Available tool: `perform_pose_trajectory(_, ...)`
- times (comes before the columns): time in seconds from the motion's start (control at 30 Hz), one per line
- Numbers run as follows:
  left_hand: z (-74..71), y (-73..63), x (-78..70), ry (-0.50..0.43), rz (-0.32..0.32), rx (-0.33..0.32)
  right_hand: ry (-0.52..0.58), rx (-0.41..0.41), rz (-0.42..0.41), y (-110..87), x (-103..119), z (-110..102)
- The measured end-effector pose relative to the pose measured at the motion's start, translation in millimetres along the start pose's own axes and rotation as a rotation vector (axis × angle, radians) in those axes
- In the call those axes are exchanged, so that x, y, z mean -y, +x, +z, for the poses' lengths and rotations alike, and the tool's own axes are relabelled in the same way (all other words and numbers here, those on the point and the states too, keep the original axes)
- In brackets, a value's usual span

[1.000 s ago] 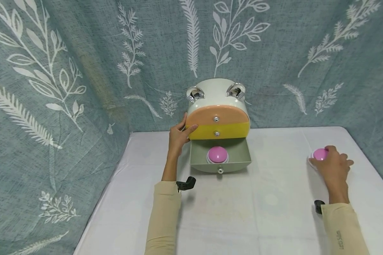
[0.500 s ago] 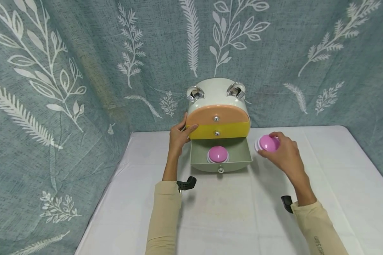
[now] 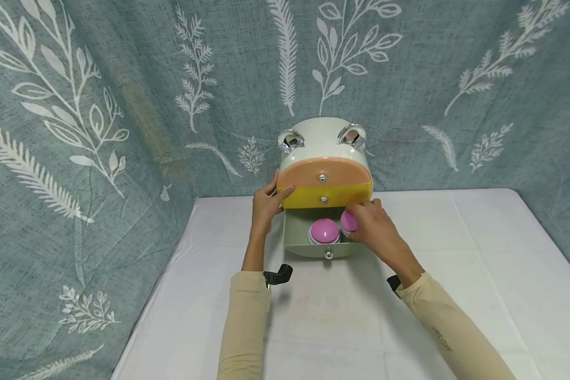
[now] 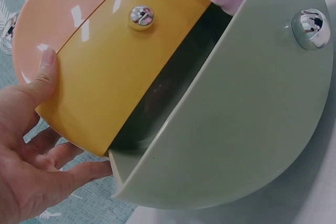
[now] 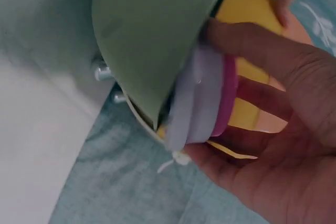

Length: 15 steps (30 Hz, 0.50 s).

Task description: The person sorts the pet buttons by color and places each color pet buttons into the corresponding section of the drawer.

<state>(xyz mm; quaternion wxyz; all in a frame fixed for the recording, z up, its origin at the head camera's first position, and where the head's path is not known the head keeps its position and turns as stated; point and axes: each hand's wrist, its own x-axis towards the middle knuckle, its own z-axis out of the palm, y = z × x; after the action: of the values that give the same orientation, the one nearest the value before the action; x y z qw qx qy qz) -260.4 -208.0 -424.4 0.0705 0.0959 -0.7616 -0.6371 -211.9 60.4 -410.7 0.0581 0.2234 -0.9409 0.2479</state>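
A small drawer cabinet (image 3: 320, 142) with a white top, silver ears, and orange and yellow drawer fronts stands at the table's back. Its green bottom drawer (image 3: 304, 250) is pulled out. Inside that drawer sits a round push button (image 3: 325, 230) with a pink dome and white base. My right hand (image 3: 377, 227) pinches a second, matching push button (image 5: 202, 98) by its edges, tilted over the drawer's right side. On the cabinet's left side my left hand (image 3: 266, 205) holds on, thumb (image 4: 46, 72) on the front and fingers round the side.
A white cloth covers the table (image 3: 323, 316). Close behind the cabinet hangs a teal curtain (image 3: 247, 95) with white leaf prints, which also runs along both sides. Round silver knobs (image 4: 311, 29) stick out from the drawer fronts.
My right hand has lifted the second push button from the table's right side and carried it left to the drawer. My left hand has stayed on the cabinet.
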Motion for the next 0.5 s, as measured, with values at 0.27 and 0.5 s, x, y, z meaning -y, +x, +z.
perform_pose_trajectory(0.27,-0.7,0.6,-1.0,-0.008,0.004,0.007,-0.185,-0.019,-0.030,8.3,6.1,18.3)
perform_pose_trajectory(0.5,-1.5,0.8,1.9,-0.006,-0.002,0.004,-0.094,0.053,0.021,14.3,6.0,32.4)
